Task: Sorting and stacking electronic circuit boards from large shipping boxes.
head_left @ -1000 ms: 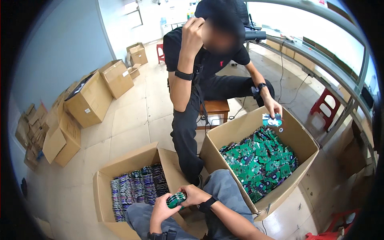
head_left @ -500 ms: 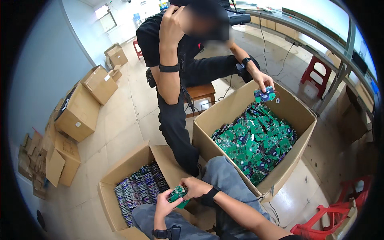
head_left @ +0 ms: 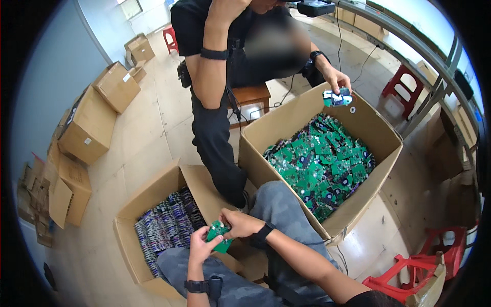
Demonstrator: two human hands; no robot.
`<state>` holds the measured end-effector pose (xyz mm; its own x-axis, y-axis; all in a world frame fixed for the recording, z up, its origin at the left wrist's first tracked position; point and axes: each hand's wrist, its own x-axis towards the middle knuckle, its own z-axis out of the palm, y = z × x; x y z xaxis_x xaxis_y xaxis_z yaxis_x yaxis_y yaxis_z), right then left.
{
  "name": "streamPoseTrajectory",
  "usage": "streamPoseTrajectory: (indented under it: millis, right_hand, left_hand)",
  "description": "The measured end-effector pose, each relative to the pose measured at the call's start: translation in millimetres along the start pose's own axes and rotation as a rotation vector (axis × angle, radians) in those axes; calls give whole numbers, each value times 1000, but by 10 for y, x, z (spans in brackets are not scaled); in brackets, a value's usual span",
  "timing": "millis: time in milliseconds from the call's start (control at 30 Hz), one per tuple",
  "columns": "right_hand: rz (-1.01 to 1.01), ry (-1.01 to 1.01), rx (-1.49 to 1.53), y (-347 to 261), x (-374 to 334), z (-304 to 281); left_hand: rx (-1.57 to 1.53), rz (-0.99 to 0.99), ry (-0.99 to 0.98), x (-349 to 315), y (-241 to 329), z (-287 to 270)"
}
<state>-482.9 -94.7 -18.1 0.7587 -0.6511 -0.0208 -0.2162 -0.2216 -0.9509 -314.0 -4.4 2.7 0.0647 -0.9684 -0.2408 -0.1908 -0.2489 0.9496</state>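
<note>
Over my lap, both hands hold green circuit boards [head_left: 223,243]; their exact number is hard to tell. My left hand [head_left: 201,246] grips the near left edge, thumb on top. My right hand [head_left: 241,224] pinches the upper right side. Left of my knees, an open cardboard box [head_left: 124,244] holds circuit boards [head_left: 166,225] packed on edge in tight rows. To the right stands a larger open cardboard box [head_left: 376,125] with a loose heap of green boards [head_left: 325,166]. Above its far side, a co-worker's hand [head_left: 335,79] holds a board [head_left: 335,97] with thin wires.
The co-worker sits opposite on a wooden stool [head_left: 249,96], one leg [head_left: 217,148] between the boxes. Cardboard boxes [head_left: 89,125] line the left wall. Red plastic stools [head_left: 396,279] lie at the lower right. A metal-framed bench [head_left: 409,38] runs along the right, with cables hanging.
The view has shifted, so most things sit higher and further left. The boards in my hands now lie flatter, showing a green face. The co-worker's board has tilted slightly.
</note>
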Motion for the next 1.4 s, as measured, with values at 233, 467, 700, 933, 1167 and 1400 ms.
streamPoseTrajectory:
  millis: [233,467,700,933,1167,1400]
  right_hand:
    - [-8,225,201,-139,-84,-115]
    - [-449,48,775,-1705,-624,-579]
    - [-570,-374,781,-1903,-639,-74]
    - [-373,-383,789,-1919,-339,555]
    - [-61,-527,835,-1656,-28,965]
    - [78,-442,873,-1528,227,1125]
  left_hand:
    - [-123,-79,150,13,-7,-13]
    - [74,12,250,-83,66,-642]
    - [333,103,456,-346,288,-1873]
    - [390,133,611,-83,-654,-2489]
    - [858,104,473,280,-1471,-2702]
    - [810,18,216,153,-2128,-2636]
